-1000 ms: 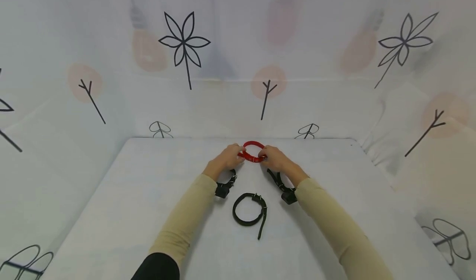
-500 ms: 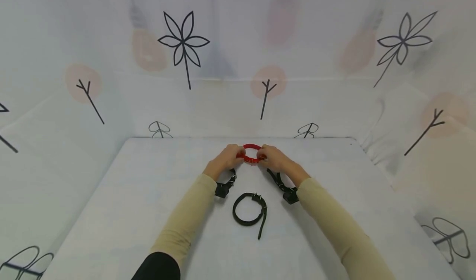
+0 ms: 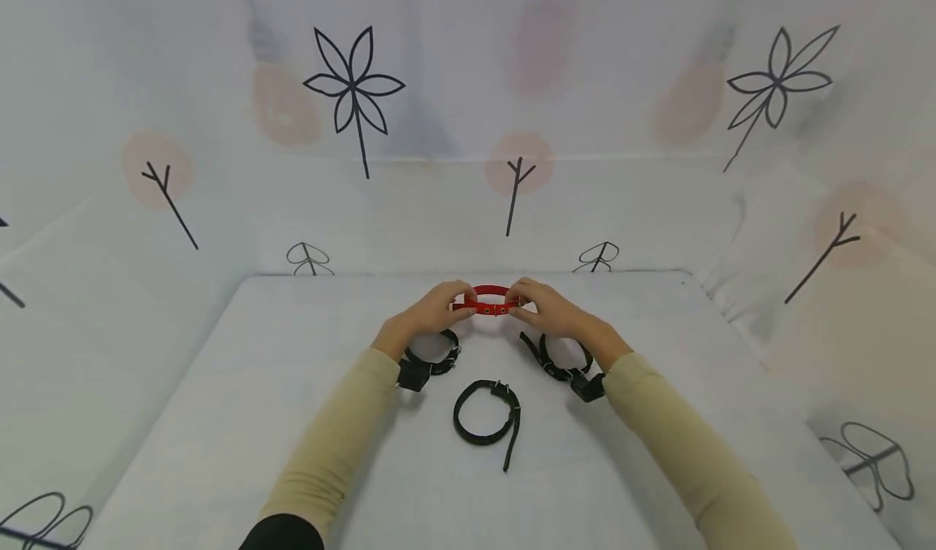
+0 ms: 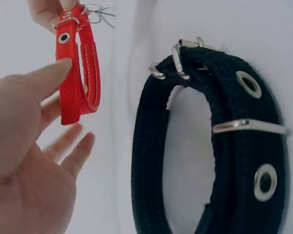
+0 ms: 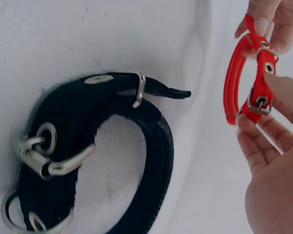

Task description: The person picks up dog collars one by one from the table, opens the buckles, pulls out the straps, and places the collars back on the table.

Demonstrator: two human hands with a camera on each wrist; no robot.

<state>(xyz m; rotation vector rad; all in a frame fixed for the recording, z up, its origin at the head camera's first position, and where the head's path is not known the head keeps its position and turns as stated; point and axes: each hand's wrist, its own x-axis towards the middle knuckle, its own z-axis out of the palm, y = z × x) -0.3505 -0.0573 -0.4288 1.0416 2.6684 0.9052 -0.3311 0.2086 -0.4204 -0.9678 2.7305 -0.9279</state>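
A red pet collar, closed into a loop by its metal buckle, is held between both hands near the table's far edge. My left hand pinches its left side, by the strap's loose end. At the buckle side, my right hand grips the band between thumb and fingers. The right wrist view shows the buckle and a metal eyelet close to the right thumb. Below the hands lie a black collar on the left and another on the right, each partly hidden by an arm.
A third black collar lies nearer on the white table, its tail pointing toward the person. Black camera boxes sit at the wrists. A patterned white cloth wall stands behind and at both sides.
Both hands have tilted the red collar, so its loop now looks flatter and its eyelets face the head camera. The wrists have spread outward, uncovering more of the black collars.
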